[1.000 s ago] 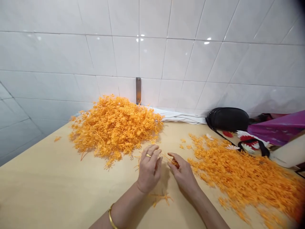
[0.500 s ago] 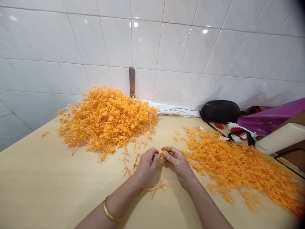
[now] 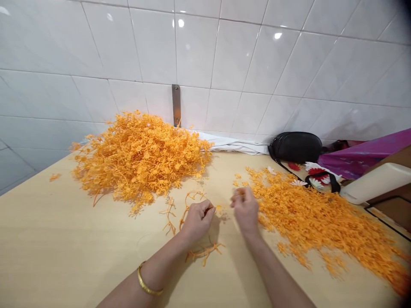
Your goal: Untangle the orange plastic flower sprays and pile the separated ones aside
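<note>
My left hand (image 3: 197, 220) is closed in a pinch over the middle of the table, with a small orange artificial flower piece (image 3: 218, 208) at its fingertips. To its right, my right hand (image 3: 246, 209) has curled fingers, blurred by motion; what they hold, if anything, is hidden. It is beside the spread of loose orange blossoms (image 3: 308, 218). A big heap of orange artificial flower sprigs (image 3: 144, 158) lies at the back left. Bare orange stems (image 3: 170, 216) lie left of my left hand, and another stem (image 3: 205, 252) lies below it.
A black bag (image 3: 297, 146) stands against the tiled wall at the back right. Near it are red and white flowers (image 3: 316, 175), a purple cloth (image 3: 359, 156) and a cream bottle (image 3: 379, 184) on its side. A white cloth (image 3: 237, 145) runs along the wall.
My right hand has drawn away from my left hand, slightly right and up. The orange blossoms between both hands' fingers are no longer visible there, apart from a small piece by my left fingertips.
</note>
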Demonstrator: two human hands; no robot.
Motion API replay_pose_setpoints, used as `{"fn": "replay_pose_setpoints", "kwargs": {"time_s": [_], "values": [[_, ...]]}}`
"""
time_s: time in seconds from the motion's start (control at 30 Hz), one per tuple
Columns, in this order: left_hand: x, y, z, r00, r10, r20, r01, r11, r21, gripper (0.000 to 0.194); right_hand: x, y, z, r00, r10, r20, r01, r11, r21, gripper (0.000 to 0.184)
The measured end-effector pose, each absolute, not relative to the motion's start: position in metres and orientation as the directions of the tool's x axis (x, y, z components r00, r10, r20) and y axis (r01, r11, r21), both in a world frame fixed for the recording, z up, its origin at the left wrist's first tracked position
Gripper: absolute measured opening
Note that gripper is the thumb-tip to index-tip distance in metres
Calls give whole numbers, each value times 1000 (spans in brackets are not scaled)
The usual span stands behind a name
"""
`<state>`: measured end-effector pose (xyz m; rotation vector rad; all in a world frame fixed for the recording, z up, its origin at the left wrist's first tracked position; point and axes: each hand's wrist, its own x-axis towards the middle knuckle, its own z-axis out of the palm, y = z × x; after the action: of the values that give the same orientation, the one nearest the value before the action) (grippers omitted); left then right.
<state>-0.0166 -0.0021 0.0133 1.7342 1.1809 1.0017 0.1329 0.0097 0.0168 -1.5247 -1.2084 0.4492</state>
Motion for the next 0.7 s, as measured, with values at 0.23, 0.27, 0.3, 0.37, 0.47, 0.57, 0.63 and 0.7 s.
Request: {"fn": "replay_pose_setpoints", "kwargs": {"time_s": [0.23,0.27,0.3,0.37,0.47,0.57,0.63,0.7], "values": [[-17,2,8,148,971,189,211,-218,953,22,137,12,17,193,968,163,274,106,-956,29],[-16,3,7,148,969,197,212,-225,951,22,129,9,17,104,986,133,238,106,-966,30],[-16,3,6,151,967,204,213,-234,949,22,122,7,18,35,994,107,204,98,-974,31],[-15,3,5,169,963,210,208,-243,948,21,111,2,18,-69,994,84,167,95,-981,30],[-14,2,4,211,953,217,209,-261,942,19,100,-2,15,-115,987,116,191,136,-972,28],[-14,-1,6,244,939,242,255,-303,918,22,98,-1,11,-28,992,123,221,126,-967,33],[-16,-2,8,243,935,258,303,-326,895,23,106,4,10,103,986,127,211,103,-972,33],[-18,-2,9,218,939,266,360,-331,872,24,123,12,11,346,927,146,181,86,-980,30]]}}
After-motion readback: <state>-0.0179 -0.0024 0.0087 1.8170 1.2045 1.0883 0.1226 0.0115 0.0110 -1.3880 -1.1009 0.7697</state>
